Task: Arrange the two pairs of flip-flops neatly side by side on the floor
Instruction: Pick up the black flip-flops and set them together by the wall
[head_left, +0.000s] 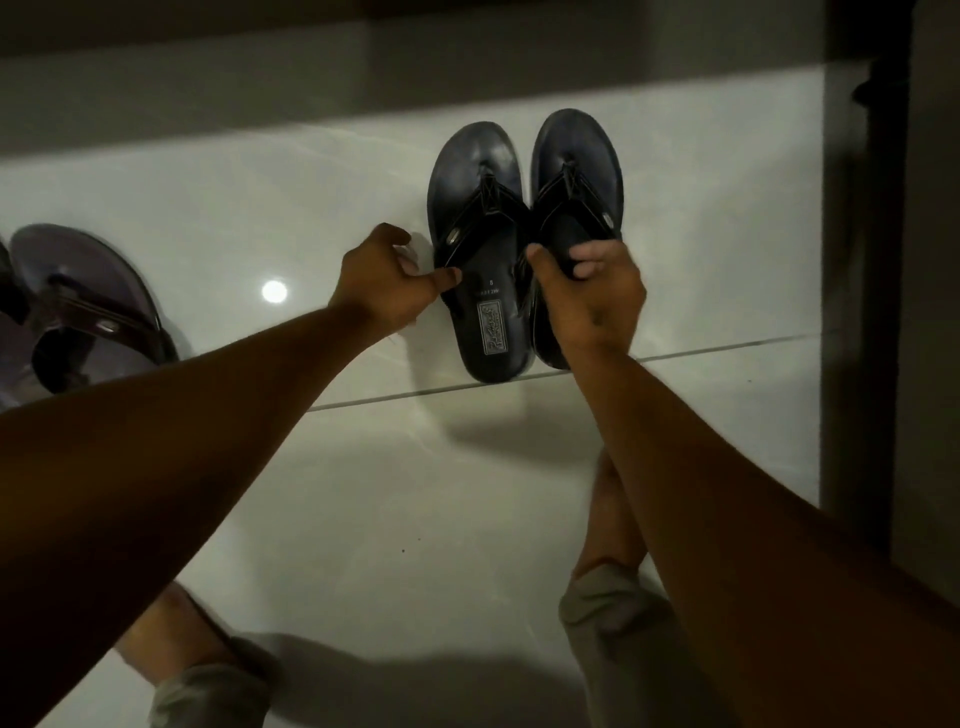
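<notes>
Hands are both on the dark pair: left hand (387, 275) pinching the left flip-flop (480, 249), right hand (589, 296) gripping the right flip-flop (574, 182) near the floor's (234, 182) far edge, so I'd square the heels up before letting go.

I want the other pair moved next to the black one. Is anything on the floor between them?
Nothing visible: bare white floor lies between the brown flip-flop and the black pair; only the left hand reaches over it.

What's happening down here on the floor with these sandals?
A person is lining up a dark pair of flip-flops on the white tiled floor. The left hand pinches the left flip-flop at its edge; the right hand grips the right flip-flop. Another flip-flop waits far left.
</notes>
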